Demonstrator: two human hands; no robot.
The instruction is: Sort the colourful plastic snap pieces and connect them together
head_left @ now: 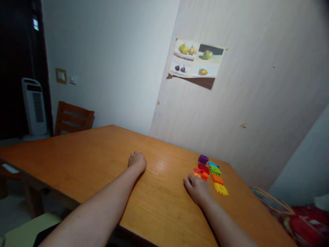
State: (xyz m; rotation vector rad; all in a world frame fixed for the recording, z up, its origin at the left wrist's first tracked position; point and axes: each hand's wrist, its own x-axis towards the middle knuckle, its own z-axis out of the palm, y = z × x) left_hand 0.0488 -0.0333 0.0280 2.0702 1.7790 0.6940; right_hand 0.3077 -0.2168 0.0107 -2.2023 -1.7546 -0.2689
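My left hand rests on the wooden table left of its middle, its fingers curled in and nothing visible in them. Further right, my right hand lies on the tabletop with its fingers bent; whether anything is under them cannot be seen. Just beyond and beside it are small coloured plastic pieces: purple, dark red, blue, green, two groups of orange, and yellow. The nearest orange pieces sit close to the right hand's knuckles.
A wooden chair stands behind the table at the left, with a white tower appliance further off. Fruit pictures hang on the wall behind. Red bags lie beyond the table's right edge.
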